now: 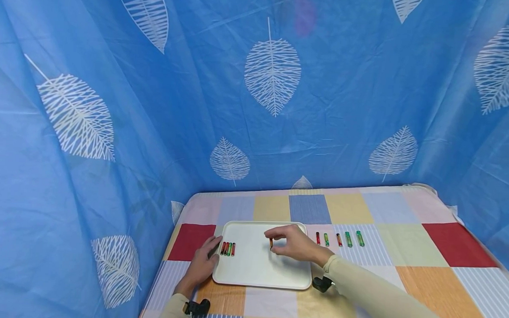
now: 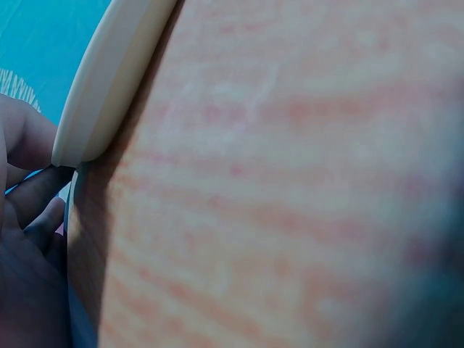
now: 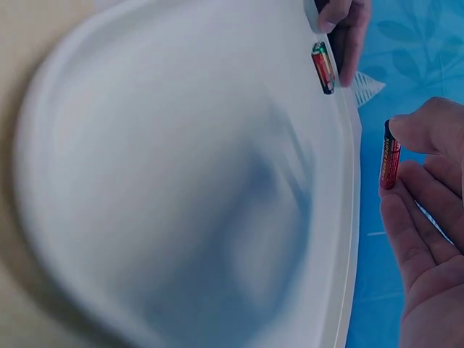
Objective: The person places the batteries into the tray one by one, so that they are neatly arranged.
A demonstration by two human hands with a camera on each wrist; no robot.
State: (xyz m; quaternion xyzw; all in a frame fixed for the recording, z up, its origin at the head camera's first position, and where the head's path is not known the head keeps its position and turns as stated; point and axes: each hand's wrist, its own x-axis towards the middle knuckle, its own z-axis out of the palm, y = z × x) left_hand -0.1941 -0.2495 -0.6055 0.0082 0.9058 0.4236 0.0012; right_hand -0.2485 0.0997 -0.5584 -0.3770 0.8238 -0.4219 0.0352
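Note:
Between its thumb and fingertips, the right hand pinches a dark red and black battery over the right half of the white tray. In the head view this battery stands roughly upright. The left hand holds the tray's left rim; in the left wrist view the thumb is at the top of the rim and other fingers are at its outer side. Several red and green batteries lie side by side in the tray, close to the left hand's fingers.
Right of the tray, several batteries lie spaced out in a row on the patchwork tablecloth; the two green ones at the far end look larger. A blue curtain with white leaves hangs behind and left of the table.

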